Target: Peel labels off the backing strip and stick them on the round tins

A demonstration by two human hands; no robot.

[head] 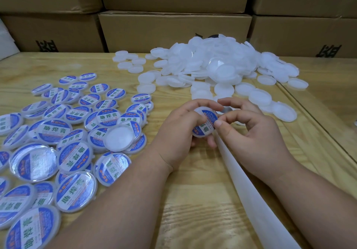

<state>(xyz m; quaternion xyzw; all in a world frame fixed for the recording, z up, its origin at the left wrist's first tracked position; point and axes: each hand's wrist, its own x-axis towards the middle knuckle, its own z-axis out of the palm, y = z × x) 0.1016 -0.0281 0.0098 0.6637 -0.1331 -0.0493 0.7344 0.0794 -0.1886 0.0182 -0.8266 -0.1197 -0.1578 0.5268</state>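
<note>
Where cardboard boxes (173,28) back the wooden table (202,200), white tins (212,69) heaped

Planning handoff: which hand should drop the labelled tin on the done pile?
Left. The left hand already holds the small round white plastic tin, and the pile of blue-labelled tins lies on its side; the right hand presses the label.

tin (205,123): rim partly behind fingers (195,120) | backing strip (251,196): cut by bottom edge
</note>
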